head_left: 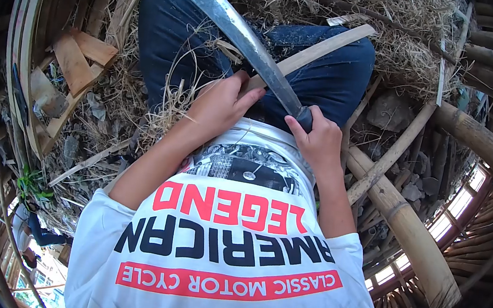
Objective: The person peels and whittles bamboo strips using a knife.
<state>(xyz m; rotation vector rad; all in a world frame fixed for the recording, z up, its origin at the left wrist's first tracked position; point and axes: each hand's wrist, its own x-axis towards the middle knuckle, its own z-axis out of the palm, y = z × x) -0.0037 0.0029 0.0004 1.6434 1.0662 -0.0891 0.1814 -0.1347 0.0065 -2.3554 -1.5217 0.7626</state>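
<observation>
My right hand (318, 139) is wrapped round the dark handle of a machete (244, 41), just in front of my shirt. Its long, worn blade points up and left over my lap, tip above one knee. A split bamboo strip (328, 49) runs from my left hand (223, 104) out across my other thigh. My left fingers are closed on its near end, and the blade crosses the strip close to that grip. Thin curled shavings (173, 100) hang beside my left wrist. Wood dust dots my jeans (172, 36).
Straw and shavings (392, 49) cover the ground beyond my knees. Thick bamboo poles (403, 217) and stones (390, 111) lie at the right. Wood offcuts (77, 65) and long bamboo slats (22, 37) stand at the left. Another person (37, 233) appears at the lower left.
</observation>
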